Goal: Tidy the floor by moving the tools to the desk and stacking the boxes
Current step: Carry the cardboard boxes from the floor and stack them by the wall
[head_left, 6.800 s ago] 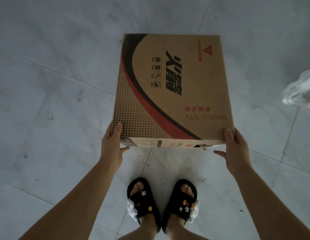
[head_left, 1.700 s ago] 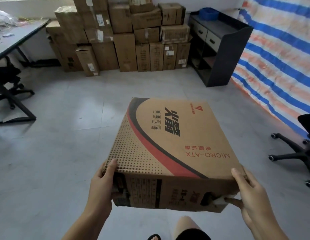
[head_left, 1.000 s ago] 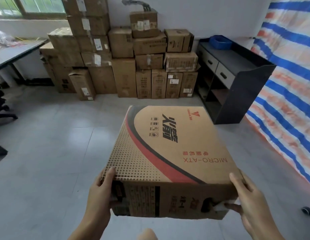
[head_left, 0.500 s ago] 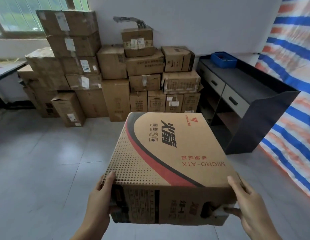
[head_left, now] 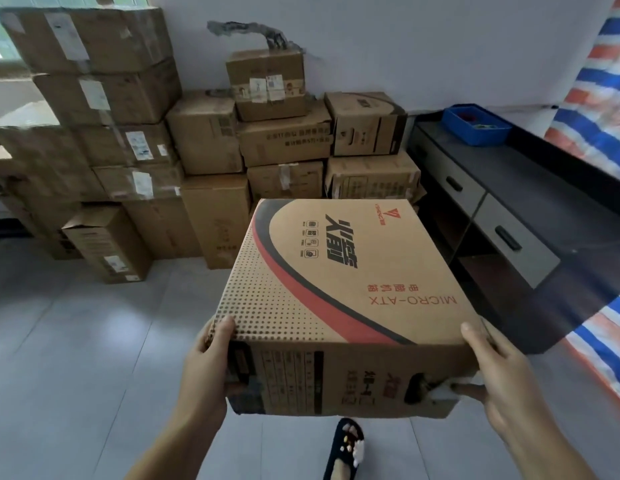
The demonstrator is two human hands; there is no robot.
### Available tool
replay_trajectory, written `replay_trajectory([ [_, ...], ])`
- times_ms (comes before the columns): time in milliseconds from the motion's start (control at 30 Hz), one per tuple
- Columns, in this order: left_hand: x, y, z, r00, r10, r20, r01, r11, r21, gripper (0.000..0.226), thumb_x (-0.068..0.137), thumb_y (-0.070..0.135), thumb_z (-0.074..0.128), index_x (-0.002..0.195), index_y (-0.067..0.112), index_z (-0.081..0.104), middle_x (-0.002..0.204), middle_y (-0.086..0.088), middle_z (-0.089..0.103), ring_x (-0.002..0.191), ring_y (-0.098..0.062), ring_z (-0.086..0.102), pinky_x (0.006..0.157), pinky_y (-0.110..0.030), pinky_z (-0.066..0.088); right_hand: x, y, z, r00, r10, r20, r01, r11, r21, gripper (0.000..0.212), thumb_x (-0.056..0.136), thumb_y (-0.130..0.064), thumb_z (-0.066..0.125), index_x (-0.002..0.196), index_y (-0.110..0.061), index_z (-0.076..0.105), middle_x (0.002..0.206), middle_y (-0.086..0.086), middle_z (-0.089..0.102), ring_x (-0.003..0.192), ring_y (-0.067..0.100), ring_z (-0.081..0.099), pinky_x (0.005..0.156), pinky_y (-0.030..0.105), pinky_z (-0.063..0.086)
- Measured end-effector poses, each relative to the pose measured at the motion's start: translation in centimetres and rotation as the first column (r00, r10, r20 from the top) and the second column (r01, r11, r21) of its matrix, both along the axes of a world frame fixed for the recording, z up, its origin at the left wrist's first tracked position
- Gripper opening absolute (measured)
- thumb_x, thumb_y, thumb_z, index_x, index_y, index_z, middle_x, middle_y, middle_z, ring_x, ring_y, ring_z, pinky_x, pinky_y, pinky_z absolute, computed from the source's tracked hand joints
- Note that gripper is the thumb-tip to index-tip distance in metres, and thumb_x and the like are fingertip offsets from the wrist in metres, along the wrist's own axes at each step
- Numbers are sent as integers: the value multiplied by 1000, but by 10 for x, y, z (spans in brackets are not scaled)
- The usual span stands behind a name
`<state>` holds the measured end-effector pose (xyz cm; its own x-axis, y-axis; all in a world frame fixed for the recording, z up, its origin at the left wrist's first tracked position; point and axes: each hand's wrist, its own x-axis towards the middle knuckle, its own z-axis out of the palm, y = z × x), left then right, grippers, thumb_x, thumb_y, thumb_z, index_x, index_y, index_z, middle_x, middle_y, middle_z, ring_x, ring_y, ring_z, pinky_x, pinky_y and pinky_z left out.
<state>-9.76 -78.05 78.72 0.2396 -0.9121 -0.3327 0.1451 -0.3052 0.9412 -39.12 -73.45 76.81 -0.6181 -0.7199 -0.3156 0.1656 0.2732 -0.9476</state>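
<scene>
Box in the air, folks: the printed MICRO-ATX box (head_left: 339, 289) rides out in front of the chest, well off the floor (head_left: 76, 341), with the left hand (head_left: 206, 372) clamped round its near left corner, thumb up on the dotted top, and the right hand (head_left: 502, 386) wrapped round the near right corner, thumb on top and a finger hooked by the torn handle hole. Straight ahead, the wall of stacked cartons (head_left: 204, 140) waits; one slipper (head_left: 346, 445) shows beneath. To land this well, I'd say keep the box level, pick a flat, broad carton top among the lower ones in the middle rather than the small box perched up high (head_left: 267, 81), and set the far edge down first before sliding it square. Mind that right corner: the torn cardboard there looks weak, so support from underneath seems wiser. The dark cabinet (head_left: 509, 202) with its blue tray (head_left: 475, 124) stands just right.
</scene>
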Motion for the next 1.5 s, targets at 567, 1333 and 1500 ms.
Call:
replay_trajectory([
  [567,-122,-394,19,993,16,-119,-26,996,-83,21,97,32,47,111,26,61,96,4,65,86,-12,60,60,-45,57,-129,-390,36,998,8,-63,-18,988,-156,38,93,-29,57,130,-22,56,114,3,66,101,27,63,86,57,52],
  [1333,-268,-927,109,986,-58,-156,20,972,-235,16,96,36,49,107,31,59,99,2,66,89,-14,62,73,-51,56,-281,-927,146,995,5,-100,-36,951,-308,38,94,-29,55,131,-23,52,110,3,57,90,18,57,65,40,51],
  [1500,-298,-1014,115,984,24,-174,-51,987,-150,11,95,37,50,100,31,59,101,-3,66,94,-24,62,80,-55,53,-315,-1036,148,984,129,-122,-157,951,-267,37,95,-31,52,130,-19,52,109,4,58,96,23,56,63,37,51],
])
